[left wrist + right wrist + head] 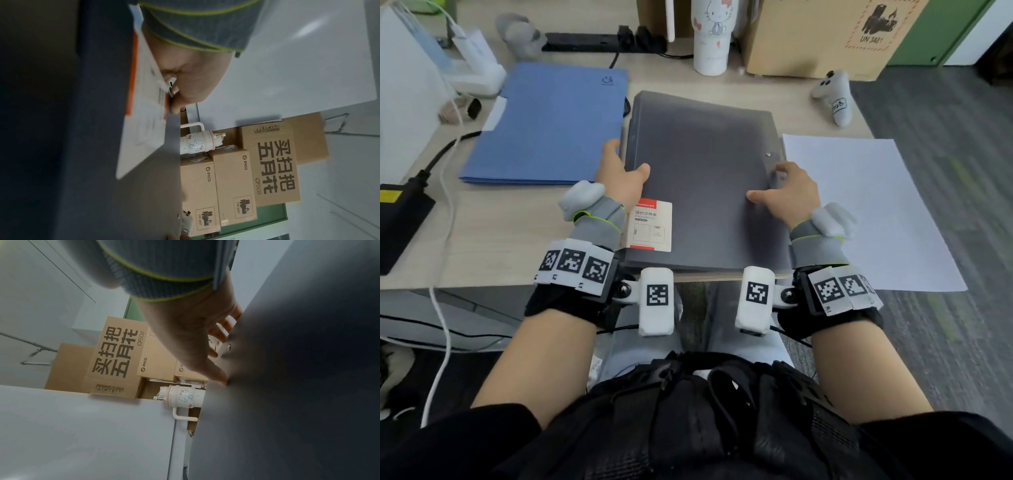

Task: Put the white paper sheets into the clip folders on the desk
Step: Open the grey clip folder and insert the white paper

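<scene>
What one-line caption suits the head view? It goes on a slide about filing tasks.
Both hands, left hand and right hand, grip the closed grey folder, white paper beside it.

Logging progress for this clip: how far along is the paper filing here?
Done: nothing visibly filed; the white sheets still lie on the desk right of the grey folder. In hand: the left hand and right hand grip the closed grey folder's side edges. Left: open it, clip sheets in, then do the blue folder, which also lies closed.
</scene>
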{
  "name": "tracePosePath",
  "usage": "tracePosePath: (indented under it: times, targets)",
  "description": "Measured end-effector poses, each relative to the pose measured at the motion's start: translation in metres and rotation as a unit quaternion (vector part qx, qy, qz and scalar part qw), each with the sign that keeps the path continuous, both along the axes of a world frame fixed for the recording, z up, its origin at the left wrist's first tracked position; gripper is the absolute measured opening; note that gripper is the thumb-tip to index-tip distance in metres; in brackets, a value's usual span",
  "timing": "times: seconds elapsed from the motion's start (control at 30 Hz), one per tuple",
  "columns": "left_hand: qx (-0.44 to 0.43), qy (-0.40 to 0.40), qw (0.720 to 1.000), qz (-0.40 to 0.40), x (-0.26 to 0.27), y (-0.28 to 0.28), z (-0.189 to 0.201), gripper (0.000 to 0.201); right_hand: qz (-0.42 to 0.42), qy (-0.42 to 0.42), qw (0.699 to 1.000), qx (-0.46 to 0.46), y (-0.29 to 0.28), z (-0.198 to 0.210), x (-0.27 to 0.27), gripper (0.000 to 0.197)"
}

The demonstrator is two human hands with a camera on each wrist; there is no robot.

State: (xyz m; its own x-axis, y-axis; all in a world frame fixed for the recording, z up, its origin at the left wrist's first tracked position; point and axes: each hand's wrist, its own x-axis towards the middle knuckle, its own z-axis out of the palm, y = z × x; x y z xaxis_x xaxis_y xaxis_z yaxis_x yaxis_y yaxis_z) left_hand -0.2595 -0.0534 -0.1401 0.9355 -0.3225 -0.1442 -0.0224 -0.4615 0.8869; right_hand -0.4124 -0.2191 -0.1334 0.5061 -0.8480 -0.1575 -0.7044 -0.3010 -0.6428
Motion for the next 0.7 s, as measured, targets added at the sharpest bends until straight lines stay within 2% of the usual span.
tracePosePath:
  times: [0.3, 0.4, 0.5, 0.7]
  targets:
    - [-0.138, 0.029, 0.99, 0.01, -0.004, -0.024, 0.003, 0.057, -0.112, -0.152, 0.982, -0.013, -0.019, 0.025, -0.017, 0.059]
    - [-0.145, 0.025, 0.989, 0.011, -0.006, -0.034, 0.001, 0.054, -0.12, -0.19, 0.974, -0.007, -0.026, 0.027, -0.025, 0.057]
    - [-0.152, 0.034, 0.988, 0.009, -0.012, -0.043, -0.003, 0.052, -0.112, -0.193, 0.975, 0.017, -0.034, 0.025, -0.033, 0.058]
    - [-0.086, 0.027, 0.996, 0.011, -0.017, -0.056, -0.016, 0.047, -0.116, -0.191, 0.971, 0.088, -0.047, 0.003, -0.046, 0.055]
